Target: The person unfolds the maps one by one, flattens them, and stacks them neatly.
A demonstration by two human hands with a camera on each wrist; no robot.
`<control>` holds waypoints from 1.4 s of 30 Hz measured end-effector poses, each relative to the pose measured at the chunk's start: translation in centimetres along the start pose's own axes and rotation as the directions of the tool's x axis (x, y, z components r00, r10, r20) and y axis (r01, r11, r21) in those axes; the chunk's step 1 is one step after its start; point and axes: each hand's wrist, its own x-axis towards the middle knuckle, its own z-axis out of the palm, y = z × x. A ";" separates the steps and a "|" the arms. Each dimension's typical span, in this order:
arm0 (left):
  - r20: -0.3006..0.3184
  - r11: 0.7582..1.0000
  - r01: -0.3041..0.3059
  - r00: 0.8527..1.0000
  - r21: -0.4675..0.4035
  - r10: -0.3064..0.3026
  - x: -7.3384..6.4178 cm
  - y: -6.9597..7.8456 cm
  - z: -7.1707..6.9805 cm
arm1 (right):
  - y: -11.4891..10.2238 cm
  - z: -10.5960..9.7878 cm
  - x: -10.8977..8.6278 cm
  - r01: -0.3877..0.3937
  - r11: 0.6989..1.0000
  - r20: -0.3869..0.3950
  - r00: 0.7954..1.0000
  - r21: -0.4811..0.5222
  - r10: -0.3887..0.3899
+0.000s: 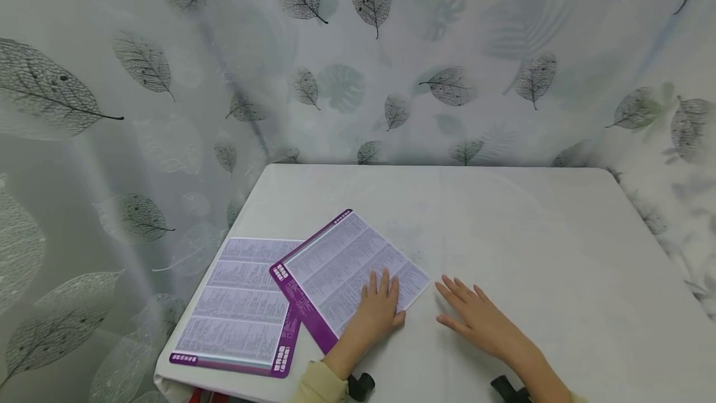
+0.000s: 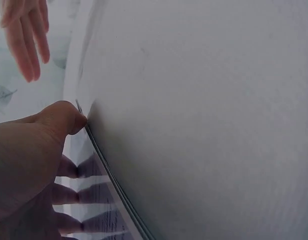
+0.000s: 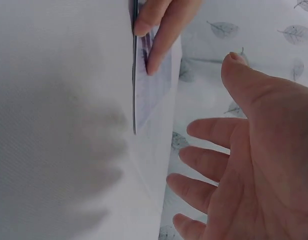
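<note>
On the table (image 1: 520, 222), near left, the upper card (image 1: 335, 260), under the left hand (image 1: 375, 314) with straight, ungripping fingers, overlaps the lower card (image 1: 240, 303) and could drag it if pushed sideways, the empty, loosely spread right hand (image 1: 477, 323) steadying neither.

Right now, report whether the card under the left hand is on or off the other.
Partly on: in the head view, the angled card covers the upper right of the other card and extends beyond it.
</note>
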 end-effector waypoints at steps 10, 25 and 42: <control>-0.018 0.991 -0.093 0.995 0.100 0.096 0.6 1.3 -0.2 | 1.5 0.6 1.5 -0.117 0.993 -0.041 0.992 -0.017 0.116; -0.002 0.971 -0.189 0.981 0.145 0.192 0.6 3.7 -0.1 | 2.6 2.8 1.3 -0.145 0.985 -0.130 0.979 0.095 0.157; -0.043 0.972 -0.187 0.980 0.144 0.195 0.1 4.4 1.2 | 2.7 2.4 1.2 -0.222 0.860 -0.127 0.942 0.460 0.311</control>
